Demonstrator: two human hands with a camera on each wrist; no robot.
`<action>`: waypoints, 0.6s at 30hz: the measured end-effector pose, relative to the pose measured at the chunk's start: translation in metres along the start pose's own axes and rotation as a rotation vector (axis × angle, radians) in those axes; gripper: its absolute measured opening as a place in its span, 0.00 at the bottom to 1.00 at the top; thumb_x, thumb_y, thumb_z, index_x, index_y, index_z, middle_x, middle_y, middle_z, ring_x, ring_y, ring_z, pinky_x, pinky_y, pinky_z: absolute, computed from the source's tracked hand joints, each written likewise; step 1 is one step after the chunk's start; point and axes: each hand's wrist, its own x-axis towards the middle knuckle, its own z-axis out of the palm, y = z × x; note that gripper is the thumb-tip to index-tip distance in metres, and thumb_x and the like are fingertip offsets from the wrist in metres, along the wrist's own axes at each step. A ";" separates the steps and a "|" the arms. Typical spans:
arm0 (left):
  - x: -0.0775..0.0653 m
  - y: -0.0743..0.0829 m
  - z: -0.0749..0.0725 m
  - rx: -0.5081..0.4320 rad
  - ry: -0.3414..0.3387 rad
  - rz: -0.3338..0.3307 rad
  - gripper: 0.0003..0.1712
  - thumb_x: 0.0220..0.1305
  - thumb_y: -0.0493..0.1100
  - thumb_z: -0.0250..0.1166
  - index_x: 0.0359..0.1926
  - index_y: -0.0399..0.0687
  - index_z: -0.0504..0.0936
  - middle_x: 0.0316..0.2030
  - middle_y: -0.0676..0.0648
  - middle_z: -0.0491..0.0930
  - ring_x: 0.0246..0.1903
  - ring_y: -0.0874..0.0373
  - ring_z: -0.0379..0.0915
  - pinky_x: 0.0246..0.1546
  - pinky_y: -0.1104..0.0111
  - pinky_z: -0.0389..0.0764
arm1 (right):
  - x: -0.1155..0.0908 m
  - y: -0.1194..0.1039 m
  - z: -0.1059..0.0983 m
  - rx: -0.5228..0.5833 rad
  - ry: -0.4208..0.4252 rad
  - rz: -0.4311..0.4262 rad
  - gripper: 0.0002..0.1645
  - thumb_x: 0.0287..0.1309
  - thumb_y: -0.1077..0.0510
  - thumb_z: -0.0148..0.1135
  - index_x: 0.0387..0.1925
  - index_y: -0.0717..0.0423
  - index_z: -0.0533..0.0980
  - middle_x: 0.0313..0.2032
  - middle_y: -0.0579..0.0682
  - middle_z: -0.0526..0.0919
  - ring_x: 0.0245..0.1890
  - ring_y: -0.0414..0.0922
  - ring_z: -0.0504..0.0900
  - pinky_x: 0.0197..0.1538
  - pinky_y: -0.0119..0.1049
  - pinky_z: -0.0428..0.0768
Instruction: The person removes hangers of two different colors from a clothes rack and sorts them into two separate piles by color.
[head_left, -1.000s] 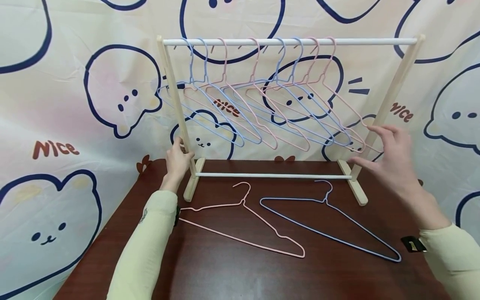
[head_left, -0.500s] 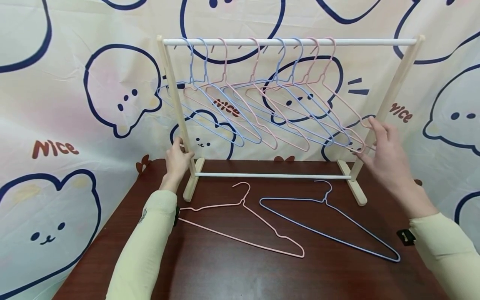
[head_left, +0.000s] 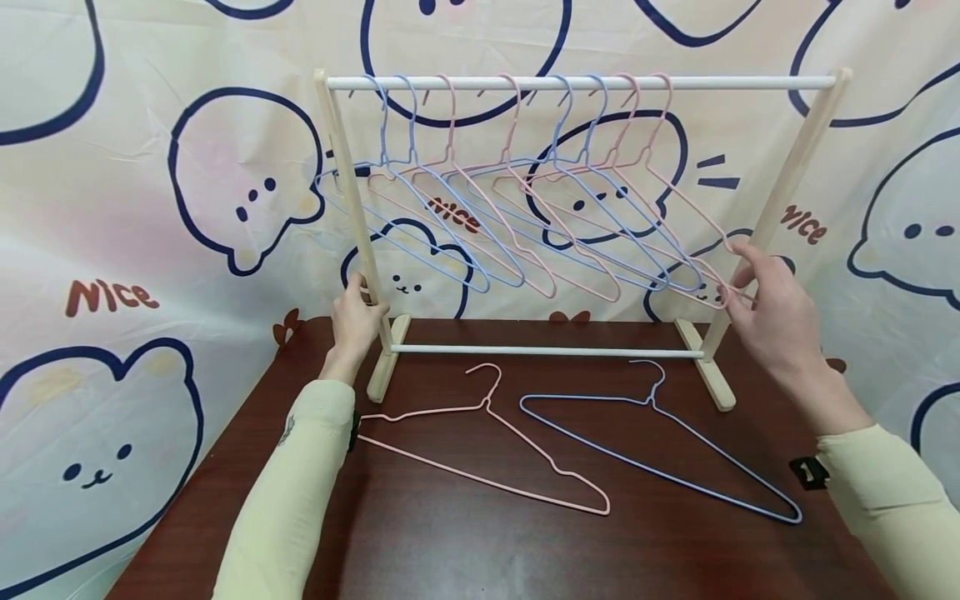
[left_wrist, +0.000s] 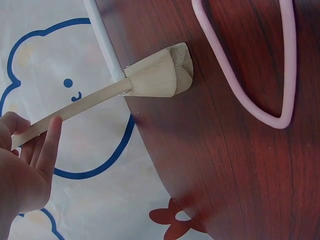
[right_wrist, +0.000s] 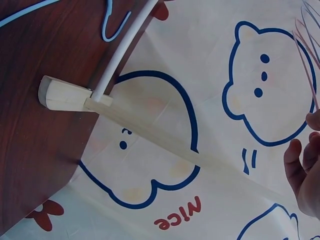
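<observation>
- Wraps the fingers [left_wrist: 50, 145] of the left hand [head_left: 356, 323] narrowly round the left post [head_left: 362, 237] of the rack [head_left: 795, 171], low on its height.
- Holds between curled fingers and thumb of the right hand [head_left: 780, 317] the lower end of the hanging pink hanger [head_left: 648, 155] farthest right on the rack; cannot tell about any grip on the next pink hanger [head_left: 612, 156].
- Has eight hangers in all, four pink and four blue, hooked over the rack's white top bar [head_left: 750, 83].
- Has a flat pink hanger [head_left: 488, 404] on the tabletop [head_left: 480, 550], before the rack's left half, with hook toward the rack.
- Has a flat blue hanger [head_left: 652, 402] likewise before the rack's right half, reaching out beyond its right foot [head_left: 712, 379].
- Faces a printed cloth [head_left: 247, 308] behind the rack.
</observation>
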 end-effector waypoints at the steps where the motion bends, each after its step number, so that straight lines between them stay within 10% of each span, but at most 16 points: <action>1: 0.000 0.000 0.000 0.000 0.000 0.001 0.17 0.63 0.35 0.62 0.51 0.41 0.69 0.44 0.33 0.83 0.42 0.37 0.83 0.39 0.47 0.86 | 0.000 0.000 0.000 0.001 0.007 -0.003 0.36 0.57 0.68 0.65 0.68 0.54 0.68 0.35 0.58 0.78 0.27 0.43 0.64 0.26 0.24 0.58; 18: 0.001 0.000 0.000 0.009 -0.014 -0.016 0.17 0.64 0.35 0.62 0.52 0.41 0.69 0.45 0.33 0.84 0.43 0.37 0.83 0.41 0.48 0.85 | -0.003 0.001 -0.006 0.119 0.156 0.009 0.35 0.57 0.68 0.66 0.66 0.55 0.70 0.33 0.60 0.76 0.27 0.26 0.61 0.31 0.21 0.60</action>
